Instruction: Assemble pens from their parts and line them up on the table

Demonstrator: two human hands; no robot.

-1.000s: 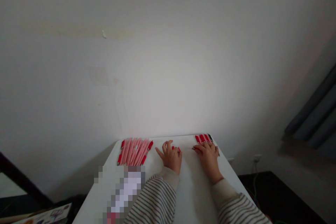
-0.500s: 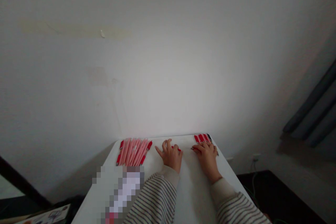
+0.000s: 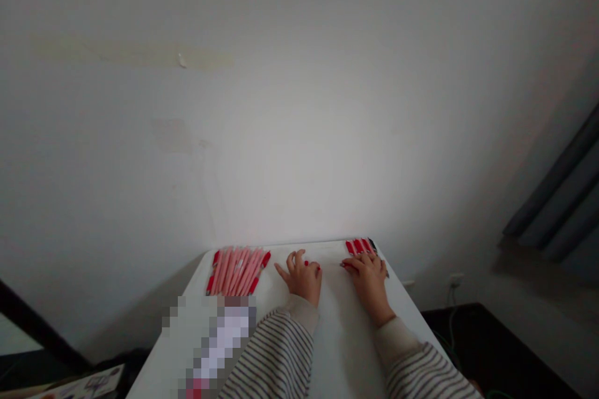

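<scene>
My left hand [image 3: 304,282] is over the upper middle of the white table [image 3: 337,324]. Its thumb and a finger are closed on a small red pen part [image 3: 319,267], whose exact kind is too small to tell; the other fingers are raised and spread. To its right, my right hand [image 3: 370,283] rests low on the table, fingers curled round a red pen [image 3: 347,264] with its tip end pointing left. The hand hides most of that pen. A gap separates the two hands. Several pink pens with red ends [image 3: 238,271] lie side by side left of my left hand.
More red-and-pink pens [image 3: 358,246] lie in a row at the far right corner, partly behind my right hand, beside a dark item [image 3: 372,245]. A blurred-out patch [image 3: 224,336] covers the table's near left. The wall [image 3: 299,137] borders the table's far edge.
My left hand has shifted slightly left, away from my right hand, with the red part still in its fingers. My right hand has stayed almost in place.
</scene>
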